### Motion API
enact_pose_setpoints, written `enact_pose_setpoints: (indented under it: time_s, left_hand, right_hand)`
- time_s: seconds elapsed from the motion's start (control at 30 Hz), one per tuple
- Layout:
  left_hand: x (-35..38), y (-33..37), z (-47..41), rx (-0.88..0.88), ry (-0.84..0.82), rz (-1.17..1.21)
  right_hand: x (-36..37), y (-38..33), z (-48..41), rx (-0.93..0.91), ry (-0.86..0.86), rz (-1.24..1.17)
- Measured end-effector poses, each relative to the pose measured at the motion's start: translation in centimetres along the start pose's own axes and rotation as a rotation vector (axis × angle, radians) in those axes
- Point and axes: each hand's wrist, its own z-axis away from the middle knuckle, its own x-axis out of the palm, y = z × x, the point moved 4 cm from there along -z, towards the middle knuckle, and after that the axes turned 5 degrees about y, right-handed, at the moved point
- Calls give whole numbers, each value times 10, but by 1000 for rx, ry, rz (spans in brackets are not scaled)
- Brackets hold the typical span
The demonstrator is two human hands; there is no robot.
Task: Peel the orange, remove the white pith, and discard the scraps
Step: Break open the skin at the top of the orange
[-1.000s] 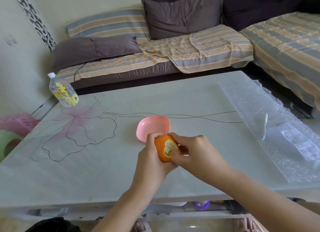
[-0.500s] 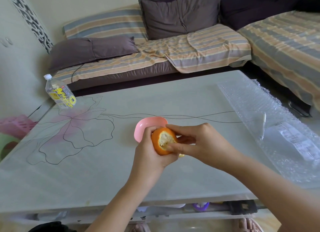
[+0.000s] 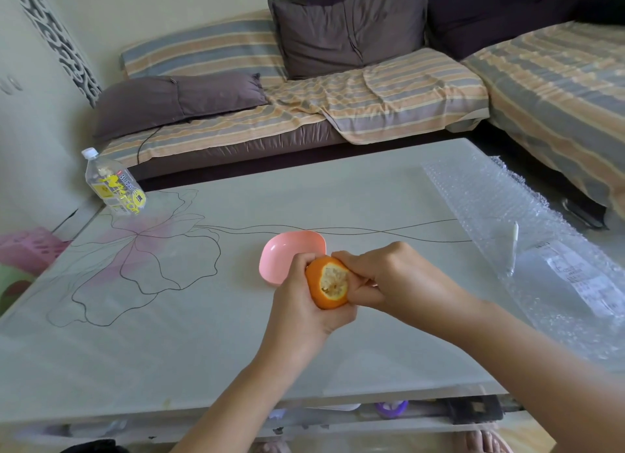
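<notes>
Orange [image 3: 326, 283], peeled patch upward

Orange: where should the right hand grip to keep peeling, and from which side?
Pinch the orange at the torn rim of its bare patch, coming from its right. The left hand cups the left side and underside, so only that rim is free. The right hand touches it there.
</notes>
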Motion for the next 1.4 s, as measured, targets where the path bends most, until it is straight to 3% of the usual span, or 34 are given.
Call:
enact_pose_setpoints:
  time_s: [0.3,0.5,0.77,0.93,1.17,1.4]
  left_hand:
    - [-3,3,-6,41,-70,-5]
    - [5,-1,-4,-12,-131,-8]
    - [0,-7,-7,-31,-236,30]
    - [1,-8,-10,-49,-315,16]
    - [-6,-15,-12,-134,-459,135]
    - [-19,-26,-12,-215,-460,310]
  right_hand:
    - [-7,7,3,99,34,-208]
    - [-2,6,5,120,21,-41]
    - [-6,8,5,33,-55,-57]
    - [0,9,2,-1,-49,58]
    - [5,23,-3,295,-115,-350]
    - [33,32,-12,465,-105,-695]
